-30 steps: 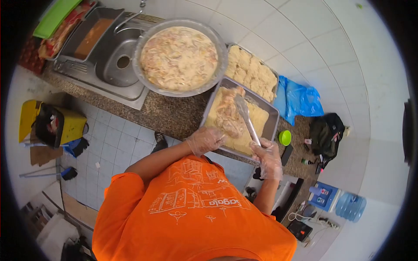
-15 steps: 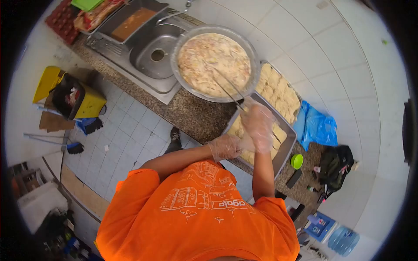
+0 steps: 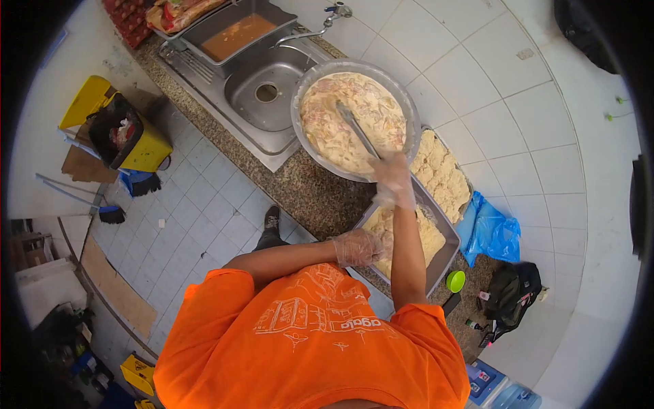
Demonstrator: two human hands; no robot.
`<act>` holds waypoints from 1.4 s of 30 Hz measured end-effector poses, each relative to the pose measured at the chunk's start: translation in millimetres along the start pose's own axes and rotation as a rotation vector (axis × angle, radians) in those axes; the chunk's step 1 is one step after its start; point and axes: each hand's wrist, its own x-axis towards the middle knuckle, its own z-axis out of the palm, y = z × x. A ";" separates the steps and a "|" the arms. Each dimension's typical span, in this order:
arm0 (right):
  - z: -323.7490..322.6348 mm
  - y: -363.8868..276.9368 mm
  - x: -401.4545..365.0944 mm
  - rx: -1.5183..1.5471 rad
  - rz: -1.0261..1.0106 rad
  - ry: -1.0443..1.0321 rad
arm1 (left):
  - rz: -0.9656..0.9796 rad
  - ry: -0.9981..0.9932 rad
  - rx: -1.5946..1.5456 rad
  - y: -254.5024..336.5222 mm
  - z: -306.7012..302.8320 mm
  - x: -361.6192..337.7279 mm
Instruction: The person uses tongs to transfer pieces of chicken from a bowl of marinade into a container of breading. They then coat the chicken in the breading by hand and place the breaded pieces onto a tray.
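My right hand [image 3: 393, 178], in a clear plastic glove, is closed around metal tongs [image 3: 360, 131]. Their tips dip into pale, lumpy batter [image 3: 320, 116] with pinkish pieces, inside a large round metal bowl [image 3: 413, 123]. Beneath my right forearm, a grey tray [image 3: 446, 253] holds a crumbly, pale yellow flour-like mixture [image 3: 426, 238]. At the tray's near-left side is my gloved left hand [image 3: 355, 247]; its fingertips are not clear enough to show whether they grip anything. Behind the grey tray, another tray holds lumpy coated pieces [image 3: 436, 167].
A steel sink [image 3: 262, 92] and a bin of orange-brown liquid [image 3: 238, 41] lie left of the bowl. To the right are a blue plastic bag [image 3: 492, 232], a green cup [image 3: 455, 281] and a black backpack [image 3: 511, 300]. A yellow trash bin [image 3: 146, 146] stands on the floor.
My right hand has moved up toward the bowl, putting the tongs deeper into the batter; their arms now look closer together. My left hand stays by the tray. The view has shifted.
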 end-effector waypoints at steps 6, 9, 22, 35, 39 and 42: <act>-100.0 -23.3 -121.3 0.744 0.463 0.055 | 0.036 0.016 -0.166 15.8 -31.6 -7.3; -114.6 0.8 -196.5 0.763 0.639 0.248 | 0.017 0.048 -0.119 19.3 -31.7 -5.2; -131.1 7.8 -232.6 -0.056 0.721 0.232 | 0.222 0.158 0.087 8.9 -18.2 -8.7; -10.0 -80.0 -31.1 -0.540 -0.458 0.192 | 0.109 0.204 -0.088 -1.8 -4.5 -8.5; 4.8 -41.7 -21.4 -0.540 -0.477 0.134 | 0.102 0.140 -0.089 4.3 -14.6 -9.0; 0.0 -23.1 -31.6 -0.436 -0.373 0.135 | 0.110 0.126 -0.066 3.8 -16.4 -7.6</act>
